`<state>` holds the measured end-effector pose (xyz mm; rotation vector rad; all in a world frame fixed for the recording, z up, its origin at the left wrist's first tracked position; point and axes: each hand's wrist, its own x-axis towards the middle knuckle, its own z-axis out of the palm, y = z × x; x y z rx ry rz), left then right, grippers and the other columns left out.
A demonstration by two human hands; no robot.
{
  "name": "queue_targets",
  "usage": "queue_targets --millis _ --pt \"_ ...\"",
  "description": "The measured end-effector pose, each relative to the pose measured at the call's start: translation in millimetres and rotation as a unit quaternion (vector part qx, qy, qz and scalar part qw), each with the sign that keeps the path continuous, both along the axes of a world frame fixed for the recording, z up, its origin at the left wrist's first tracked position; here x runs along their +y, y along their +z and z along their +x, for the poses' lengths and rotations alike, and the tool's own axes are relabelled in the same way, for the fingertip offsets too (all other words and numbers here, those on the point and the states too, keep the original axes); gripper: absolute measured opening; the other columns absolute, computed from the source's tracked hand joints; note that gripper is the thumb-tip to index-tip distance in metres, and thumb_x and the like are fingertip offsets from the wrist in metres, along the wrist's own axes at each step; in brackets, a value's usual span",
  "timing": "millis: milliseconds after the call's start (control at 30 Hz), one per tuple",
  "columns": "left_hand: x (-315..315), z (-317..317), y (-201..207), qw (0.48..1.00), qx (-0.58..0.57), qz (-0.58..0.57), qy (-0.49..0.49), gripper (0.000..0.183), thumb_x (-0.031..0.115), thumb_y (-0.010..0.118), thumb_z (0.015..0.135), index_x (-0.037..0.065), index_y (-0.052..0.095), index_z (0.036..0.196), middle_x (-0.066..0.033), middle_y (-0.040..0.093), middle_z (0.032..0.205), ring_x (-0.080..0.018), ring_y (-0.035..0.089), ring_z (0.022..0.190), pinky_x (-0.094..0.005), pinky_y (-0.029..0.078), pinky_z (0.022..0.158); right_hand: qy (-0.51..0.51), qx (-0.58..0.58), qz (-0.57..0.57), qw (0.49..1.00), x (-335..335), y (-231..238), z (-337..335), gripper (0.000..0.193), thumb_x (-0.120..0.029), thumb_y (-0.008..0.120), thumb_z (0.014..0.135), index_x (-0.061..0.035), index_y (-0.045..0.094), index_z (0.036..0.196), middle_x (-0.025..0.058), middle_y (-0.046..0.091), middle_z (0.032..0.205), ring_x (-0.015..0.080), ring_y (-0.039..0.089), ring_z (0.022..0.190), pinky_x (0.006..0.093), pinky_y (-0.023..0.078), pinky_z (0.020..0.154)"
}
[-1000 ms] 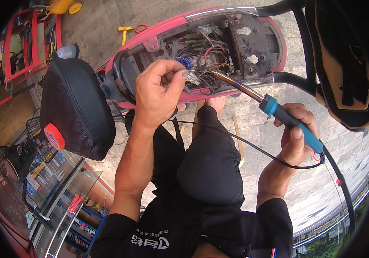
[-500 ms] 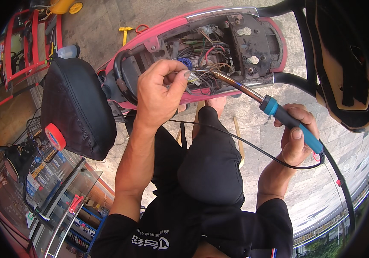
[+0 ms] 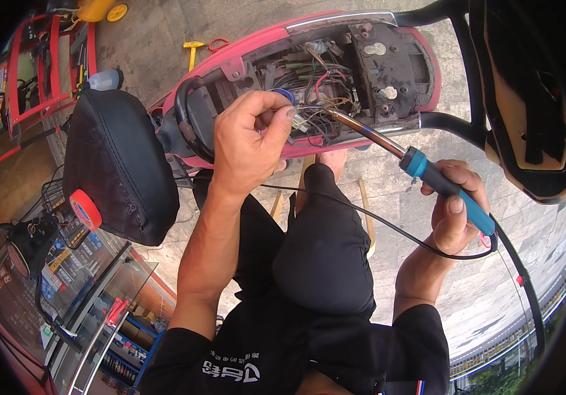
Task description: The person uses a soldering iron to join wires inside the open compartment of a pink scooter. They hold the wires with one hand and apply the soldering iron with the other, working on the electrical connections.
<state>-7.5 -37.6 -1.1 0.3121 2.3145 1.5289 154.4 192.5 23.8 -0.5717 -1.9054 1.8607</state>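
Observation:
My right hand point(image 3: 455, 209) grips the teal and black handle of a soldering iron point(image 3: 421, 164), whose metal barrel slants up and left. Its tip is among the wires point(image 3: 322, 89) in the open body of a pink scooter point(image 3: 243, 64). Between thumb and forefinger, my left hand point(image 3: 251, 140) pinches a thin silvery strand that looks like solder wire point(image 3: 301, 107), its far end close to the iron's tip. Partly hidden behind that hand is a blue spool point(image 3: 285, 94). A pale wire connector point(image 3: 300, 124) lies just right of my left thumb.
The iron's black cord point(image 3: 388, 220) loops across above my knee. On the left stands a black seat point(image 3: 115, 168) bearing a red roll of tape point(image 3: 85, 209). A yellow-handled tool point(image 3: 192, 54) lies on the paving beyond the scooter. Black bars point(image 3: 451, 125) jut out at the right.
My left hand has shifted slightly to the right, toward the iron's tip. The right hand and the soldering iron stay nearly still.

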Motion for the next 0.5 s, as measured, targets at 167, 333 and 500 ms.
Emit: queue_targets --millis 167,333,500 --pt "0.1 -0.2 0.4 1.0 0.01 -0.013 -0.009 0.008 0.001 0.07 0.085 -0.003 0.066 0.09 -0.0055 0.063 0.078 -0.0089 0.056 0.062 -0.0256 0.045 0.054 0.003 0.003 0.0 1.0 0.9 -1.0 -0.1 0.045 -0.039 0.067 0.09 0.0057 0.064 0.096 0.018 0.064 0.088 0.0197 0.063 0.069 0.0303 0.052 0.065" --pt "-4.1 0.4 1.5 0.999 -0.013 -0.011 -0.029 0.008 0.003 0.067 0.093 -0.003 0.065 0.098 0.0031 0.059 0.078 -0.0015 0.05 0.066 -0.0178 0.041 0.058 0.003 0.003 0.002 1.0 1.0 -1.3 0.5 0.045 -0.039 0.067 0.09 0.006 0.064 0.096 0.0179 0.064 0.088 0.0197 0.063 0.069 0.0303 0.052 0.064" --pt "-4.5 -1.0 -0.8 0.999 0.004 -0.018 -0.036 0.008 0.003 0.067 0.093 -0.003 0.065 0.098 0.0031 0.059 0.078 -0.0014 0.05 0.066 -0.0178 0.041 0.058 0.001 0.003 0.004 1.0 0.6 -1.6 0.7 0.045 -0.038 0.067 0.09 0.0059 0.063 0.096 0.0181 0.064 0.088 0.0197 0.063 0.069 0.0302 0.052 0.064"
